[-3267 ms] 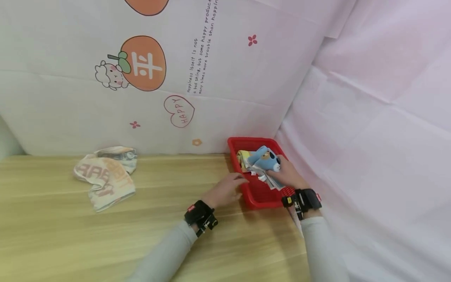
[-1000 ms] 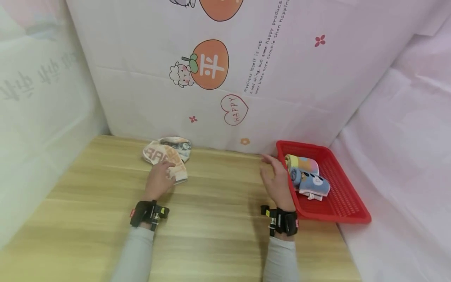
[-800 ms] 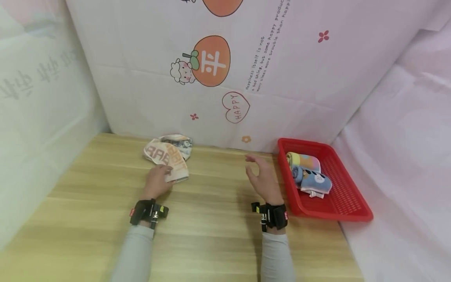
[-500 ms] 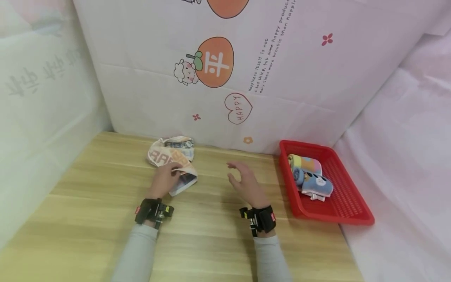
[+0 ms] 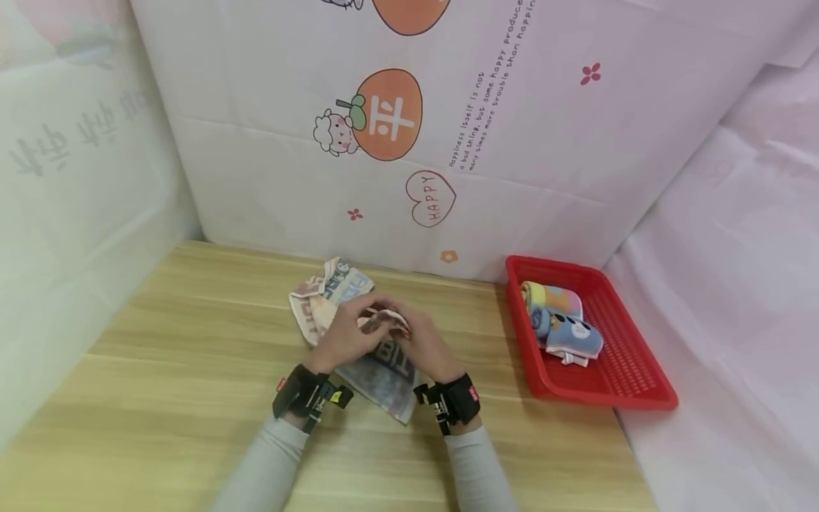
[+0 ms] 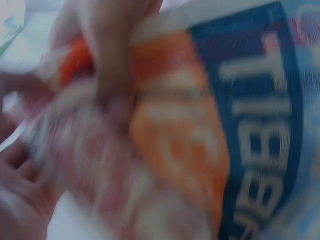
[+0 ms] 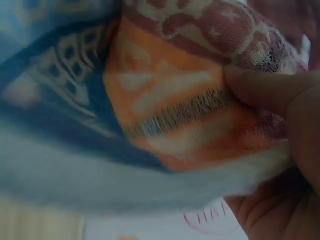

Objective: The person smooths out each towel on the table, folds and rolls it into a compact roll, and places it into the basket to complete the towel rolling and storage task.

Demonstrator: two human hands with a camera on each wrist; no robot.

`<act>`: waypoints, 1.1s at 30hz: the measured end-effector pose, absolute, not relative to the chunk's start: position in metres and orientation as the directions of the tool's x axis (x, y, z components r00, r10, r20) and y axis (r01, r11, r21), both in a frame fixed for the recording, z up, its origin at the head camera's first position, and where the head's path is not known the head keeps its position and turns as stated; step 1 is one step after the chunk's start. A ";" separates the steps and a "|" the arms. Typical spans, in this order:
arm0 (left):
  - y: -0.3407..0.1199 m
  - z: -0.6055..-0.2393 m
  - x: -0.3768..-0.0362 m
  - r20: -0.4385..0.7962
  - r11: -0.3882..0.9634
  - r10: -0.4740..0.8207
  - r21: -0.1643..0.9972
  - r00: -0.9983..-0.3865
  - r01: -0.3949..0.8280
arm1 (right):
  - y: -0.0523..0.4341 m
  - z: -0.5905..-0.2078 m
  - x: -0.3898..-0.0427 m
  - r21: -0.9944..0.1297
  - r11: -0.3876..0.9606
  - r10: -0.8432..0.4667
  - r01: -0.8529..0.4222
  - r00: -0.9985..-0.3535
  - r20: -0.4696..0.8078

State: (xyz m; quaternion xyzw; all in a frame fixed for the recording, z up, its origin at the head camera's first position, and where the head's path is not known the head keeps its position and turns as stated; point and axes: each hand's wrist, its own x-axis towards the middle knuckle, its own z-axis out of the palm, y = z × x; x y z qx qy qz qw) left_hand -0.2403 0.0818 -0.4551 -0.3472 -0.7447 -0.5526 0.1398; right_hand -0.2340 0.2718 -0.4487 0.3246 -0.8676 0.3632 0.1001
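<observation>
A printed towel (image 5: pixel 384 377) with large letters hangs and bunches between both hands near the middle of the table. My left hand (image 5: pixel 345 334) grips its edge from the left, the fingers curled into the cloth. Opposite it, my right hand (image 5: pixel 425 348) pinches the same upper part, thumb pressed on the fabric in the right wrist view. Part of the cloth lies behind the left hand towards the wall. Orange and dark blue lettered patches of the towel (image 6: pixel 175 110) fill the left wrist view, which is blurred. The held edge is partly hidden by the fingers.
A red plastic basket (image 5: pixel 544 380) stands at the right of the wooden table (image 5: pixel 192 398). Inside it lie a yellow rolled towel (image 5: pixel 559 300) and a blue rolled towel (image 5: pixel 576 338). Printed white sheets (image 5: pixel 288 178) hang as walls behind and at both sides.
My right hand has left the basket, where the blue towel now lies, and moved left to the printed towel. Both hands now hold that towel, pulled from the back left towards the middle.
</observation>
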 end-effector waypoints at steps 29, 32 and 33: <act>0.041 -0.513 -0.268 0.392 0.545 0.253 0.698 -0.885 0.465 | 0.349 -0.431 -0.223 -0.679 0.525 -0.163 -0.514 -0.843 0.512; 0.029 -0.520 -0.268 0.328 0.591 0.285 0.680 -0.901 0.434 | 0.357 -0.429 -0.221 -0.704 0.512 -0.124 -0.492 -0.853 0.507; 0.026 -0.522 -0.267 0.306 0.604 0.302 0.671 -0.903 0.429 | 0.361 -0.428 -0.220 -0.701 0.536 -0.106 -0.471 -0.861 0.497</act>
